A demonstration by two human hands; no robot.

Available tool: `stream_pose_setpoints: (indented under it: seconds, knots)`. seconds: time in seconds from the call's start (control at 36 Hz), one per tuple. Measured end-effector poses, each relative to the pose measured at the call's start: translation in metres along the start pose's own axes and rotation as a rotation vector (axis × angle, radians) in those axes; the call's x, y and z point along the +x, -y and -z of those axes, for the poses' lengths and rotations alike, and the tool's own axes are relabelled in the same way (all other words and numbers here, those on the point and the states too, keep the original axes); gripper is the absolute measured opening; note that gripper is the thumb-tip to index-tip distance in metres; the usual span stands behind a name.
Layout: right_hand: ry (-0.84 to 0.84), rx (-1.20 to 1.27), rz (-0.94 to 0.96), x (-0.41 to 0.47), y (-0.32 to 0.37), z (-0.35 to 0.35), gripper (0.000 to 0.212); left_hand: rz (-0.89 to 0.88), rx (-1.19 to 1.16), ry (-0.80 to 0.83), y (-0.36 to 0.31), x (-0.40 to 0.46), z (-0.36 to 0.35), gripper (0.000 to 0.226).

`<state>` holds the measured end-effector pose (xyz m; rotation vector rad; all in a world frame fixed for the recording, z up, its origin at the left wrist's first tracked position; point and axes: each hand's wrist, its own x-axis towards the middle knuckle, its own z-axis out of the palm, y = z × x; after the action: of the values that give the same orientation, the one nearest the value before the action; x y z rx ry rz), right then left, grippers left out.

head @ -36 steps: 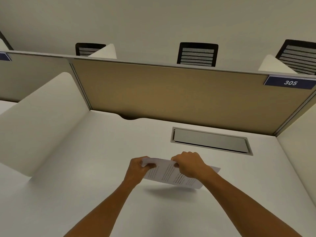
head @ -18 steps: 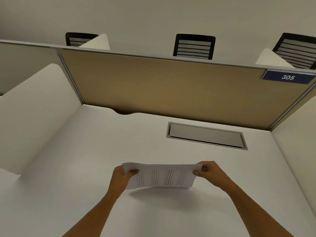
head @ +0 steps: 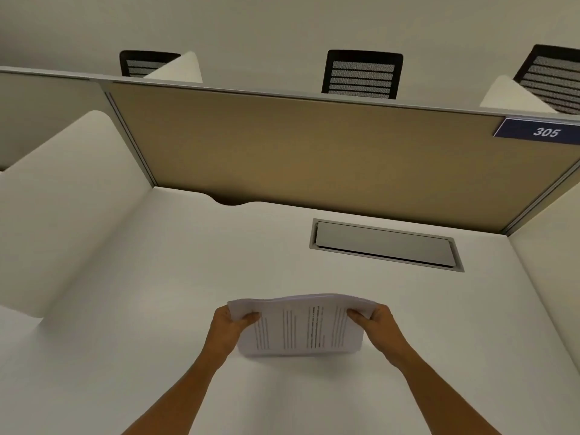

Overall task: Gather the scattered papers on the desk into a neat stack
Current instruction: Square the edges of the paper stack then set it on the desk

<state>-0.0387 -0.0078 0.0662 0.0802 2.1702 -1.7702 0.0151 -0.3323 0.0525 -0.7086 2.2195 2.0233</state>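
Note:
A bundle of white printed papers [head: 301, 328] stands on its long lower edge on the white desk [head: 157, 277], tilted towards me with its lines of text running vertically. My left hand [head: 230, 324] grips the left end, thumb on the front face. My right hand [head: 378, 324] grips the right end the same way. The top edge bows upward slightly, and several sheet edges show there. I see no loose sheets elsewhere on the desk.
A grey metal cable flap [head: 386, 244] is set into the desk behind the papers. A tan partition [head: 314, 152] closes the back, with a blue "305" plate [head: 541, 131]. White side dividers [head: 62, 189] flank the desk. Black chair backs [head: 362, 75] show beyond.
My hands moved apart from the top of a tilted sheaf to its two ends. The papers turned square to me and came down until their lower edge met the desk.

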Motion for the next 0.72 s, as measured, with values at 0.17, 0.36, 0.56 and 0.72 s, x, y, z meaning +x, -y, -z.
stream_pose_setpoints:
  seconds: [0.17,0.36,0.56,0.72]
  knots:
    - [-0.055,-0.041,0.078,0.005,0.012,0.004,0.029,-0.078,-0.014,-0.010,-0.015,0.008,0.004,0.015]
    - [-0.070,0.027,-0.025,0.003,-0.013,-0.007,0.025,-0.011,-0.015,0.005,0.005,0.015,-0.002,0.018]
    - [-0.053,0.025,-0.077,0.005,-0.020,-0.006,0.024,0.020,0.002,0.000,0.009,0.018,-0.006,0.022]
    - [-0.034,0.001,-0.093,0.008,-0.022,0.003,0.022,0.021,0.023,0.012,0.006,0.019,-0.003,0.018]
